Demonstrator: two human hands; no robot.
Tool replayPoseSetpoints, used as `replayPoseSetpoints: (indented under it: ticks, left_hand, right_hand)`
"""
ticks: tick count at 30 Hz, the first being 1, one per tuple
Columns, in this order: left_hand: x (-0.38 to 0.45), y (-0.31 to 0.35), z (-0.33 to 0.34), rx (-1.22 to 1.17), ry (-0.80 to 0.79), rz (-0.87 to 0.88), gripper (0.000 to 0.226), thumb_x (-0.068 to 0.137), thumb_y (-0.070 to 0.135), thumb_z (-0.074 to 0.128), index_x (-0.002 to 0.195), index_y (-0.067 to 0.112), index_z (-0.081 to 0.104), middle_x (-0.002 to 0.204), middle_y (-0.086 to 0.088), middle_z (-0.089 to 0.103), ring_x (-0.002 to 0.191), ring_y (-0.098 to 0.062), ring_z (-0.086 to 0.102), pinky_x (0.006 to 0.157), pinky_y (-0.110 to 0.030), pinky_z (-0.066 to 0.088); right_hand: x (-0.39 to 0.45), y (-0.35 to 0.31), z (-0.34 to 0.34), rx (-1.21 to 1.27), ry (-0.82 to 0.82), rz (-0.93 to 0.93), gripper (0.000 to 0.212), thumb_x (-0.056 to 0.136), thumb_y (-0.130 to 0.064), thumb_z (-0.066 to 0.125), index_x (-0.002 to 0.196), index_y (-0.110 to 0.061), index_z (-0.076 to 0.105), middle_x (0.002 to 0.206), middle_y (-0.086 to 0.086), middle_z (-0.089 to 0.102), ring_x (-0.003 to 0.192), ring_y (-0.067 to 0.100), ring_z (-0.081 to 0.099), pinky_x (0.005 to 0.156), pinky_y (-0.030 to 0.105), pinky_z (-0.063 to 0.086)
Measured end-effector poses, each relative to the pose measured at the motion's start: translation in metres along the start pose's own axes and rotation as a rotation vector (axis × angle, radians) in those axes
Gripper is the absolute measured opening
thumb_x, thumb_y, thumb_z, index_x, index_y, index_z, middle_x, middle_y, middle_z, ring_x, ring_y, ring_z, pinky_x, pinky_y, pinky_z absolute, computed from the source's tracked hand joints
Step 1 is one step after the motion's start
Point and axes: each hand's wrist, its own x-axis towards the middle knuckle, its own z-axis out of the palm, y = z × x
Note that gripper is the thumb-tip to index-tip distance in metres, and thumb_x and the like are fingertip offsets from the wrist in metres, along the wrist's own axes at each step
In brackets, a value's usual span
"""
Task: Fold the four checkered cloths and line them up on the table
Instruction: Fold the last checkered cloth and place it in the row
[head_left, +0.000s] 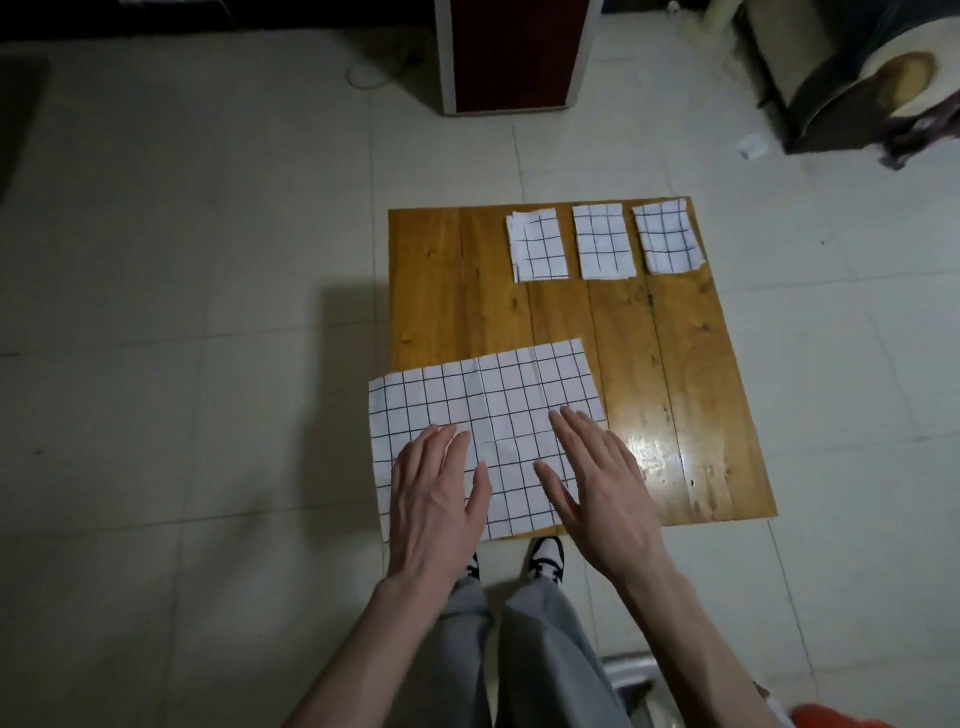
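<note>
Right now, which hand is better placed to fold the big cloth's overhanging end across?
Probably the left hand: it rests flat nearest the end of the unfolded cloth overhanging the table; the right hand lies at the opposite edge.

Three small folded cloths (538, 244) (603, 241) (668, 236); one big cloth (498, 405); one table (701, 389); two hands (439, 499) (602, 488); two shoes (546, 558) (471, 566).

far edge of table (426, 291): three folded cloths (602, 241) in a row | near left: open cloth (498, 395) under both hands (597, 483)
</note>
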Motion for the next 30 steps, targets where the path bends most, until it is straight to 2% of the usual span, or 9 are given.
replayPoseSetpoints:
  ticks: [3,7,15,19,23,26,30]
  left_hand:
    - [0.007,-0.008,0.028,-0.017,0.026,-0.038,0.047,0.103,0.038,0.044,0.136,0.010,0.064,0.141,-0.008,0.063,0.138,-0.027,0.052,0.116,-0.048,0.043]
    - [0.009,-0.020,0.073,-0.075,0.029,-0.110,0.048,0.106,0.040,0.042,0.139,0.013,0.063,0.144,-0.002,0.061,0.140,-0.022,0.050,0.119,-0.041,0.039]
    - [0.016,-0.050,0.188,-0.071,0.021,-0.229,0.047,0.105,0.038,0.044,0.136,0.012,0.066,0.143,-0.004,0.061,0.140,-0.024,0.049,0.109,-0.053,0.050]
    - [0.024,-0.060,0.232,-0.060,0.020,-0.238,0.048,0.104,0.036,0.043,0.142,0.013,0.061,0.147,-0.006,0.058,0.141,-0.026,0.050,0.112,-0.051,0.049]
    - [0.029,-0.070,0.258,0.038,0.010,-0.201,0.047,0.103,0.035,0.043,0.143,0.015,0.059,0.147,-0.003,0.057,0.138,-0.022,0.052,0.112,-0.042,0.050]
    - [0.030,-0.075,0.273,0.069,0.030,-0.196,0.048,0.103,0.035,0.043,0.145,0.016,0.057,0.149,-0.003,0.055,0.140,-0.021,0.049,0.114,-0.041,0.047]
    - [0.029,-0.076,0.282,0.178,0.054,-0.157,0.051,0.103,0.037,0.042,0.146,0.014,0.058,0.154,-0.006,0.053,0.143,-0.023,0.045,0.118,-0.041,0.032]
  right_hand:
    - [0.012,0.018,0.024,0.011,-0.020,-0.032,0.061,0.108,-0.050,0.038,0.159,-0.016,0.038,0.164,0.002,0.041,0.153,0.016,0.033,0.126,0.040,0.024]
    - [0.024,0.046,0.060,0.035,-0.070,-0.056,0.061,0.109,-0.053,0.034,0.160,-0.020,0.037,0.166,0.000,0.037,0.156,0.014,0.027,0.128,0.039,0.018]
    - [0.057,0.118,0.150,-0.034,-0.174,-0.232,0.060,0.110,-0.052,0.033,0.162,-0.022,0.032,0.167,-0.001,0.032,0.157,0.013,0.024,0.129,0.036,0.012]
    - [0.082,0.138,0.192,-0.036,-0.199,-0.343,0.060,0.110,-0.049,0.034,0.161,-0.019,0.034,0.168,0.001,0.032,0.158,0.014,0.024,0.128,0.041,0.022]
    - [0.100,0.152,0.224,-0.076,-0.202,-0.447,0.058,0.108,-0.044,0.042,0.160,-0.017,0.039,0.170,0.001,0.029,0.159,0.016,0.021,0.126,0.046,0.029]
    - [0.110,0.160,0.241,-0.110,-0.185,-0.520,0.057,0.108,-0.040,0.042,0.160,-0.016,0.038,0.172,0.003,0.024,0.160,0.019,0.018,0.128,0.045,0.022]
    - [0.111,0.166,0.257,-0.137,-0.184,-0.550,0.054,0.111,-0.044,0.034,0.159,-0.020,0.038,0.172,0.003,0.022,0.160,0.020,0.015,0.128,0.045,0.018]
